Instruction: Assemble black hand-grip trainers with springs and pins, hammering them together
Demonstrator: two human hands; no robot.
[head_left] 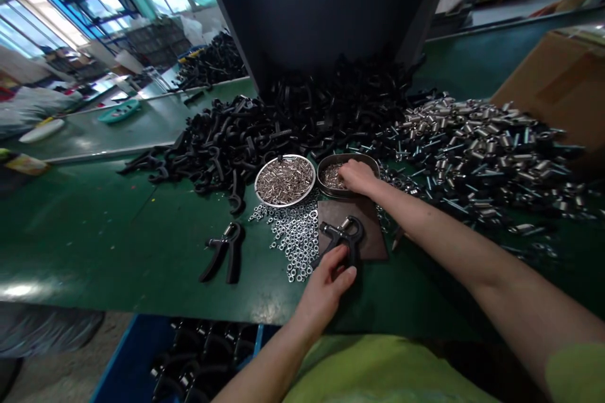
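Note:
My left hand [328,280] is closed on the handles of a black hand grip strengthener [352,233], whose metal spring faces away from me. The strengthener lies over a flat brown plate [373,236]. Farther back, my right hand [357,176] reaches into a dark oval tin [324,187] of small metal parts. Its fingertips are bunched down among the parts, so what they pinch is hidden. A white-rimmed bowl [285,181] of small metal pins stands left of the tin. Loose nuts [297,242] are spread between the bowl and my left hand.
Another hand grip strengthener [224,255] lies to the left. Black handle pieces [302,107] spill from a large grey bin [331,12]. Springs and screws [482,151] are heaped at right, before a cardboard box [558,85]. A blue crate [120,359] sits below the table edge.

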